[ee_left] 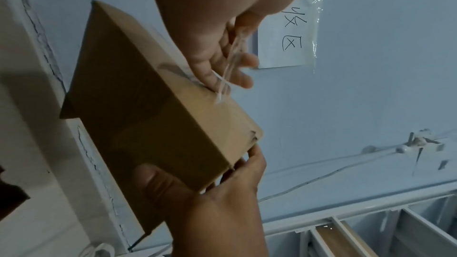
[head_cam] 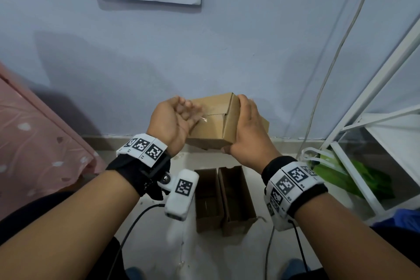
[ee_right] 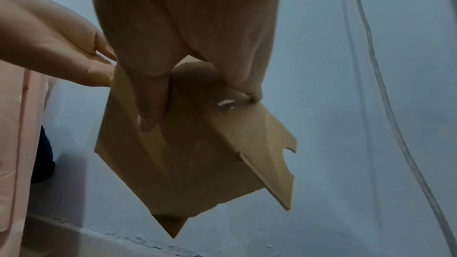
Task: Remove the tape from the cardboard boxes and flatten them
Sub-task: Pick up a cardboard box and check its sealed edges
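Right hand [head_cam: 246,134] grip clamps cardboard box [head_cam: 216,125] end; left hand [head_cam: 172,120] pinches clear tape [ee_left: 223,83] (partly peeled) off top.

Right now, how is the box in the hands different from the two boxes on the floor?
The held box is up in the air, gripped by the right hand, while the floor boxes rest on the ground. The held box is closed, and the left hand peels clear tape off it; the floor boxes stand open and show no tape. All are plain brown cardboard.
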The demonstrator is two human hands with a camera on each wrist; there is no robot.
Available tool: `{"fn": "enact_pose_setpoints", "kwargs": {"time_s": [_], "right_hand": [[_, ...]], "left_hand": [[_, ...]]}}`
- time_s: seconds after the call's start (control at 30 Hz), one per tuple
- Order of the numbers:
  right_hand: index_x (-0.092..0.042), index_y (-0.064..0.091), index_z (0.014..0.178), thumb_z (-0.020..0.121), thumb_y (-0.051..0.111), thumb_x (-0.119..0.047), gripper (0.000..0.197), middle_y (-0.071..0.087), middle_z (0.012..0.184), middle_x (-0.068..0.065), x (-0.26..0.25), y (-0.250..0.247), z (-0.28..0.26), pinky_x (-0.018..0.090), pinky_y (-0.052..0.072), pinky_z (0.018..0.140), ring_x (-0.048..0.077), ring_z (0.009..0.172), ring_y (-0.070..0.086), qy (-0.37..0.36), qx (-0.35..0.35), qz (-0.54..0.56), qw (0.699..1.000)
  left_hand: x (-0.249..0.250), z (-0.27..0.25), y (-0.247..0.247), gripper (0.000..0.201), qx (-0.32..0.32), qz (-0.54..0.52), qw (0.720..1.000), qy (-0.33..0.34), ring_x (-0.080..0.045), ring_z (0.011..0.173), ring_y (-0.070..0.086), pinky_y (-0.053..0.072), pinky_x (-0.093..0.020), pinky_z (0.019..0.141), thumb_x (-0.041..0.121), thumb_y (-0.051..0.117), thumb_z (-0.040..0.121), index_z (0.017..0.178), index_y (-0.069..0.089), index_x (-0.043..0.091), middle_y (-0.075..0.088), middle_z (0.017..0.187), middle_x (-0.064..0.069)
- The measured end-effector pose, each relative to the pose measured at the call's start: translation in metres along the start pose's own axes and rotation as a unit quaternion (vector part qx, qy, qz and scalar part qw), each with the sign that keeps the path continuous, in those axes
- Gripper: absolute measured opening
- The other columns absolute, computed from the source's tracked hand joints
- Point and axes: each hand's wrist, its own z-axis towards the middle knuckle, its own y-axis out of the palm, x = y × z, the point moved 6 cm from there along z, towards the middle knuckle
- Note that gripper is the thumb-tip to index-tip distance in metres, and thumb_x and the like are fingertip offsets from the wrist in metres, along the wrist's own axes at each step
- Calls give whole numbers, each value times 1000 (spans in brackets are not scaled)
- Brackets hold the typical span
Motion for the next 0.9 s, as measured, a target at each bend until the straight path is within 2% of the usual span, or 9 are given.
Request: {"fn": "enact_pose_setpoints", "kwargs": {"time_s": [0.1,0.2,0.37,0.47,0.57,0.63,0.73,0.8,0.9], "right_hand": [[-24,2,156,62,94,-18,132,13,161,1,6,0,-3,46,37,115,25,150,20,-9,-14,-6,1000],[-26,3,156,64,90,-14,127,16,161,-1,10,-4,-3,45,44,106,25,147,25,-12,-15,-26,999],[-21,13,155,59,90,-12,123,27,155,-1,5,-11,-1,41,43,106,25,136,37,-52,3,-60,997],[-18,16,154,59,90,-16,121,34,150,1,1,-14,-1,40,42,104,25,128,44,-76,7,-79,994],[-19,14,155,56,94,-20,127,34,152,2,12,-13,1,40,41,106,24,129,44,-51,-21,-84,995],[-23,12,154,54,96,-23,131,33,151,-1,28,-15,1,43,43,106,23,130,43,-13,-32,-76,996],[-32,7,152,55,97,-22,133,29,151,-6,45,-20,-2,46,46,102,21,131,41,20,-35,-59,997],[-38,5,150,58,96,-18,132,26,152,-10,47,-21,-4,48,49,98,20,132,39,9,-32,-49,998],[-36,3,152,60,94,-15,132,24,155,-10,44,-18,-6,48,52,94,20,134,38,-23,-26,-42,999]], "left_hand": [[3,0,-7,26,46,36,998,21,-17,51,40,51,-33,59,10,34,99,74,40,15,35,54,2],[12,1,-16,23,95,66,992,49,-13,42,27,35,-29,56,15,34,99,77,41,16,28,51,4],[26,0,-10,56,97,211,972,45,-14,41,25,33,-26,51,64,39,96,81,48,12,31,51,3],[34,-2,-3,50,56,466,872,138,-13,46,46,40,-30,56,57,62,89,83,58,8,50,52,7],[34,-6,3,36,19,638,742,204,-13,95,63,43,-25,78,48,68,87,112,65,22,69,99,3],[31,-4,-1,78,-8,712,679,175,-17,125,54,36,-25,91,55,69,86,152,35,30,60,133,-3],[37,3,-19,113,-5,777,623,92,-26,142,40,37,-35,102,66,71,79,161,6,23,39,157,-7],[40,10,-36,115,9,800,600,15,-28,139,43,40,-39,101,72,71,74,157,18,14,39,157,-6],[32,16,-52,84,-13,830,552,-80,-25,96,66,51,-35,77,77,69,70,121,58,12,69,120,-3]]}}
